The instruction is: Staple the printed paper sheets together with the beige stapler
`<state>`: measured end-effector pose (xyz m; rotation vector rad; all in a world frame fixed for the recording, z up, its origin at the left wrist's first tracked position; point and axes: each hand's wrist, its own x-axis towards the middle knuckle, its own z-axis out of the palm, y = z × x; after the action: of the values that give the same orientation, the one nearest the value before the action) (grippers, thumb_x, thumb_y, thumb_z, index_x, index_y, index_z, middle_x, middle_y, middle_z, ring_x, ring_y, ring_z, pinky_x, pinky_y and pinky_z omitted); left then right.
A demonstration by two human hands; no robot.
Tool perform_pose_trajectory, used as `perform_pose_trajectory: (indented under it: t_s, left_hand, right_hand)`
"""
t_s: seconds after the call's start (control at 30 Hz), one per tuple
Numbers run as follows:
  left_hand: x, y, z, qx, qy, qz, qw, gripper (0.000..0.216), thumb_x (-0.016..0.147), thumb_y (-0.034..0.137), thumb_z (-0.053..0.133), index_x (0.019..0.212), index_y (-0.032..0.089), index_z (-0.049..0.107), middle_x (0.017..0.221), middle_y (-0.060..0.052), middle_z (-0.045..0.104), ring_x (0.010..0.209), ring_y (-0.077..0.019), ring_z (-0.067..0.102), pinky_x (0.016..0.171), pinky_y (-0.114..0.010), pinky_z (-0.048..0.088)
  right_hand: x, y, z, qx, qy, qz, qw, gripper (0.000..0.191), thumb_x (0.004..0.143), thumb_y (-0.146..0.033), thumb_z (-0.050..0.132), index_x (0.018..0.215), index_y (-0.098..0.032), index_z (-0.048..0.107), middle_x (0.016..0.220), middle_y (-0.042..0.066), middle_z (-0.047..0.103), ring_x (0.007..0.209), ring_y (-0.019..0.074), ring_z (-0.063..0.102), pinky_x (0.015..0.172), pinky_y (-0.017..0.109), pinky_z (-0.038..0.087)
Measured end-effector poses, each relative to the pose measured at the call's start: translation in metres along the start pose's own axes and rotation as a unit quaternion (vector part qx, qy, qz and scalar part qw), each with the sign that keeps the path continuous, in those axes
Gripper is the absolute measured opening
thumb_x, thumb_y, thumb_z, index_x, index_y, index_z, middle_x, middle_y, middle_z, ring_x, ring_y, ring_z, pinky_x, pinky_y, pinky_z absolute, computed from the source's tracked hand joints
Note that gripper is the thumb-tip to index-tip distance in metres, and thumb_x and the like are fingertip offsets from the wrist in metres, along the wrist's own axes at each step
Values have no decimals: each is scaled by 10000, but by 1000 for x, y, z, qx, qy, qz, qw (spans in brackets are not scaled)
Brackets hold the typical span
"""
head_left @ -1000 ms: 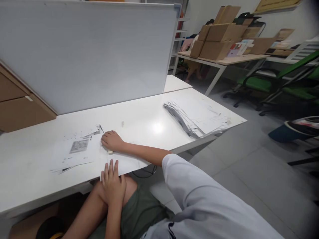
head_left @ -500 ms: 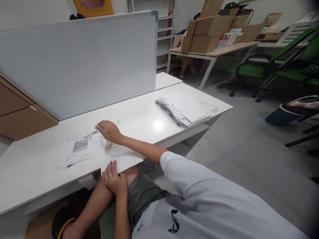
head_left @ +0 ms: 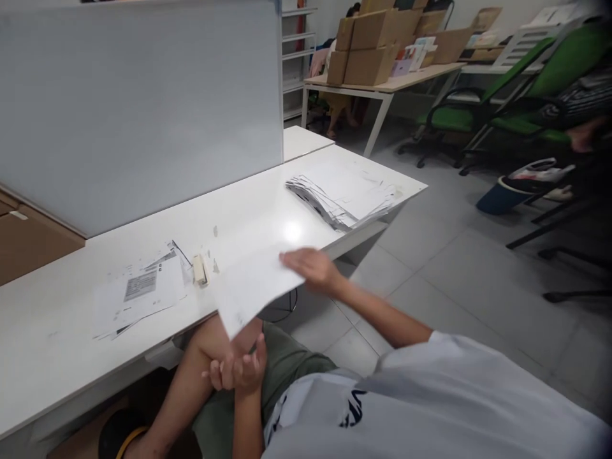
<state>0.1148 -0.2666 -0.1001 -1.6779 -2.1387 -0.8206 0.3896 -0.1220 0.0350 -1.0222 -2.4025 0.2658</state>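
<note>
A white sheet of paper (head_left: 255,280) slants over the table's front edge. My right hand (head_left: 313,268) is closed on its right edge, thumb and fingers pinching it. Below the sheet's near corner, my left hand (head_left: 239,371) is turned palm up over my lap, its fingers loosely bent and apart, with nothing in it. Left of the sheet, a small cream-coloured object resembling a stapler (head_left: 199,269) rests on the table. Beside it lie several printed sheets (head_left: 143,287), loosely overlapping.
A thick pile of papers (head_left: 347,194) lies at the right end of the white table (head_left: 52,319). A whiteboard (head_left: 143,115) stands along the back, with a cardboard box (head_left: 36,245) at left. Green chairs (head_left: 454,121) and a blue bin (head_left: 502,196) are on the right.
My right hand has moved right, from near the stapler-like object to the sheet's right edge. The sheet has shifted right, and my left hand has come off it and turned palm up.
</note>
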Motion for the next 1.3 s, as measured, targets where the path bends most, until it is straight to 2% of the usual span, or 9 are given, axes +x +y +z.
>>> perform_pose_trajectory:
  t_s: [0.1, 0.23, 0.43, 0.63, 0.77, 0.87, 1.0, 1.13, 1.3]
  left_hand:
    - [2, 44, -2, -12, 114, 63, 991, 524, 859, 325, 574, 1367, 259, 461, 1119, -142, 627, 1256, -346, 500, 1063, -632, 348]
    - [8, 78, -10, -124, 48, 340, 931, 461, 857, 103, 519, 1291, 257, 541, 1130, -83, 692, 1170, -219, 610, 1039, -390, 433]
    - [20, 83, -13, -189, 51, 343, 919, 456, 846, 47, 492, 1281, 157, 573, 1029, -95, 724, 1053, -214, 652, 962, -364, 468]
    - [22, 82, -13, -199, 47, 304, 931, 382, 855, 44, 482, 1200, 155, 607, 986, -94, 715, 988, -208, 655, 919, -364, 488]
    - [19, 82, -14, -187, 33, 311, 931, 327, 862, 52, 471, 1142, 129, 621, 969, -96, 717, 962, -208, 652, 914, -358, 486]
    - [19, 82, -13, -177, 29, 312, 933, 304, 866, 62, 466, 1119, 117, 626, 959, -99, 719, 943, -210, 653, 904, -359, 488]
    - [19, 80, -10, -173, 27, 297, 939, 287, 864, 58, 467, 1090, 118, 634, 947, -97, 722, 924, -210, 654, 886, -357, 493]
    - [20, 79, -10, -169, 29, 292, 941, 288, 860, 58, 466, 1080, 123, 640, 945, -96, 723, 912, -208, 658, 879, -357, 499]
    - [15, 84, -5, -179, 23, 287, 941, 301, 856, 64, 468, 1083, 144, 650, 944, -83, 728, 913, -201, 669, 874, -358, 512]
  right_hand:
    - [17, 52, -57, -132, 150, 168, 965, 566, 963, -145, 164, 1368, -231, 549, 1332, 99, 605, 1321, 198, 492, 1076, 492, 403]
    - [16, 95, -109, -268, 341, 240, 868, 555, 984, -198, 142, 1413, -158, 491, 1418, 155, 504, 1421, 287, 352, 1103, 623, 283]
    - [14, 156, -143, -253, 498, 266, 786, 589, 961, -193, 121, 1486, -237, 385, 1565, 127, 286, 1469, 314, 231, 1077, 627, 298]
    - [27, 192, -99, -265, 304, 469, 786, 591, 897, -161, 295, 1481, -195, 381, 1567, 168, 283, 1438, 332, 264, 1080, 630, 266]
    - [46, 192, -68, -216, 56, 471, 854, 464, 918, -198, 331, 1318, -134, 557, 1428, 191, 486, 1317, 316, 428, 1115, 590, 232]
    - [63, 196, -66, -157, -26, 479, 863, 480, 962, -313, 319, 1311, -78, 550, 1359, 223, 535, 1267, 327, 478, 1113, 580, 246]
    - [73, 202, -68, -119, -30, 478, 870, 619, 957, -479, 359, 1421, -78, 446, 1507, 218, 380, 1403, 375, 304, 1133, 623, 180]
    - [70, 183, -59, -134, 119, 461, 869, 709, 944, -496, 374, 1518, -91, 288, 1606, 185, 182, 1466, 380, 157, 1143, 618, 179]
    - [71, 129, -34, -132, 227, 301, 917, 603, 970, -434, 301, 1485, -128, 367, 1577, 154, 290, 1448, 310, 261, 1169, 535, 221]
